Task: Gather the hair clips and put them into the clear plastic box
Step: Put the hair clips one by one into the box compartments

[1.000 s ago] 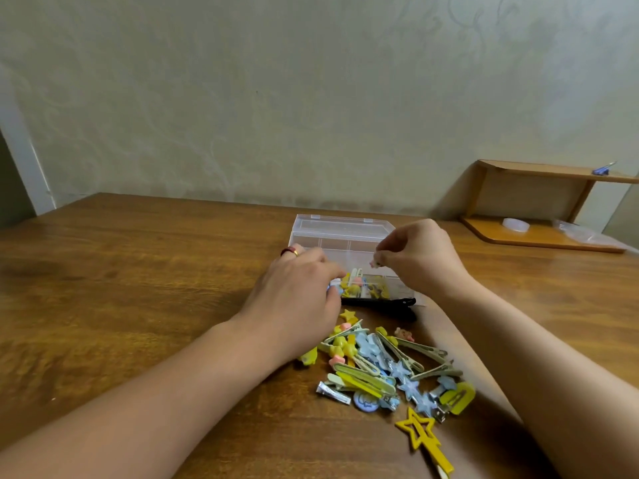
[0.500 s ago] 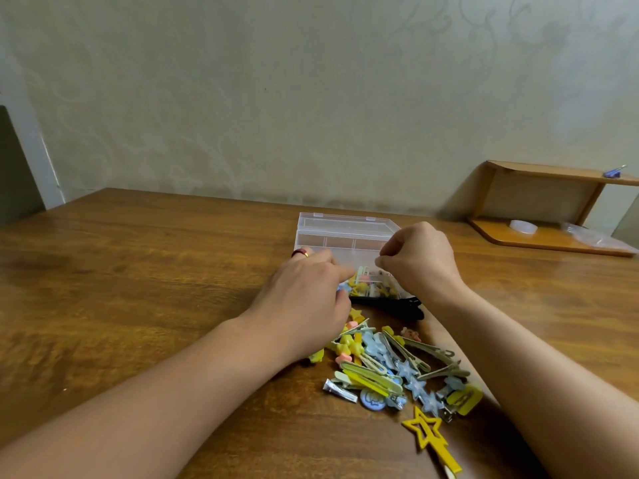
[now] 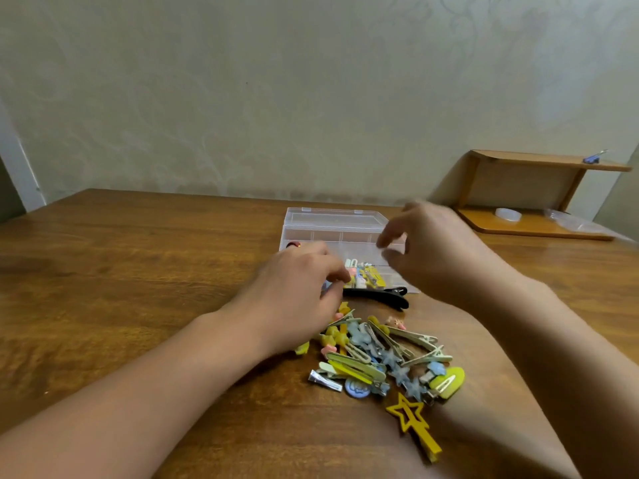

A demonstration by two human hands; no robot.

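A person's two bare hands work above a clear plastic box [image 3: 332, 229] standing open near the far middle of a wooden desk [image 3: 138, 271], its lid tipped back toward the wall. The left hand [image 3: 297, 292], a red ring [image 3: 294, 244] on one finger, rests at the box's near left corner with fingers curled down against the small clips inside; whether they pinch one cannot be told. The right hand [image 3: 428, 250] hovers over the box's right side, blurred, thumb and forefinger apart and holding nothing. A few yellow, pink and white clips [image 3: 363, 276] lie in a near compartment of the box. One long black clip [image 3: 377, 296] lies on the desk touching the box's near wall. Nearer the camera, between the two forearms, sits a loose pile of hair clips [image 3: 380, 354], too tangled to count, with one yellow star clip [image 3: 413, 423] at its near edge. A two-tier wooden shelf [image 3: 532, 195] stands at the far right, well apart.
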